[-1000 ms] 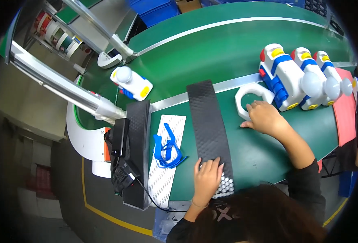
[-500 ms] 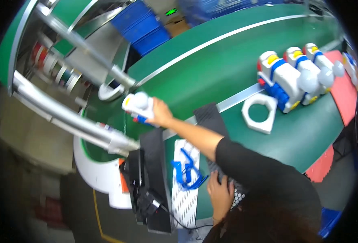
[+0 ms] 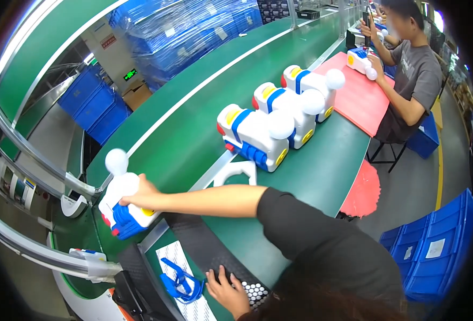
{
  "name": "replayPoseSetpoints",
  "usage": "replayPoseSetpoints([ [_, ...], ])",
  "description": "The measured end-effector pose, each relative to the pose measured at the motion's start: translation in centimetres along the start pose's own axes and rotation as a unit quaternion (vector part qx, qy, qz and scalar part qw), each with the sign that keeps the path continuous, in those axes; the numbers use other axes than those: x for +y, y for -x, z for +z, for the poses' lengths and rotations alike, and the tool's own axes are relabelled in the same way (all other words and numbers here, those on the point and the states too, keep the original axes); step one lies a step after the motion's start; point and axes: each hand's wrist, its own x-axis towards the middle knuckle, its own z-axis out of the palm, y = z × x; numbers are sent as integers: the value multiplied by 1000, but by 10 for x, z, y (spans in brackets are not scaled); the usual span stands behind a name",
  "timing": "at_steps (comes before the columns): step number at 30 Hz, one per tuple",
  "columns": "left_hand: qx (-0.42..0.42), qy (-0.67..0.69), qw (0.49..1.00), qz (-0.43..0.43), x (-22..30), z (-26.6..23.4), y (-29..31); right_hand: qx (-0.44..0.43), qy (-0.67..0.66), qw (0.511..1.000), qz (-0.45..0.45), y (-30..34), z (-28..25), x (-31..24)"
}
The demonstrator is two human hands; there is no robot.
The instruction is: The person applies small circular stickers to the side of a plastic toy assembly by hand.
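Right hand (image 3: 140, 197): reaches across the body to the left, arm stretched over the green conveyor belt (image 3: 183, 134); fingers closed around the top of a white plastic toy vehicle with blue, yellow and red parts (image 3: 121, 206).
Held toy: sits at the left near edge of the belt, its white ball-shaped knob (image 3: 116, 160) pointing up and away; the hand covers its right side.
Left hand (image 3: 226, 291): lies palm down, fingers spread flat on a black ribbed rubber mat (image 3: 204, 251) at the near edge of the bench, gripping nothing; its fingertips are just beside a patch of small white round dots (image 3: 256, 293) on the mat.
Near left: a blue looped strap (image 3: 180, 281) lies on a white printed sheet (image 3: 185, 286), just left of the mat.
Middle of bench: a white arch-shaped plastic part (image 3: 236, 172) lies flat beyond the outstretched arm.
Far right of the arm: three more white toy vehicles of the same kind (image 3: 279, 117) stand in a row, side by side, touching.
Further right: a red mat (image 3: 354, 101) where another person in a grey shirt (image 3: 407, 69) sits handling one more toy (image 3: 360, 60).
Background: stacked blue plastic crates (image 3: 193, 32) behind the belt, more blue crates (image 3: 434, 251) on the floor at right.
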Motion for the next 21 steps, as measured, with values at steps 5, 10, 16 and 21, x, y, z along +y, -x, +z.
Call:
replayPoseSetpoints([
  [5,3,-134,990,50,0,-17,6,-125,-178,972,-94,52,-100,-20],
  [10,-274,-205,933,-109,34,-51,-55,-94,-185,977,-40,136,-201,-46],
  [16,6,-119,937,329,102,39,-112,-68,-165,979,-101,170,-229,-38],
  [21,0,30,945,324,83,97,-120,-50,-88,987,-128,183,-242,-35],
])
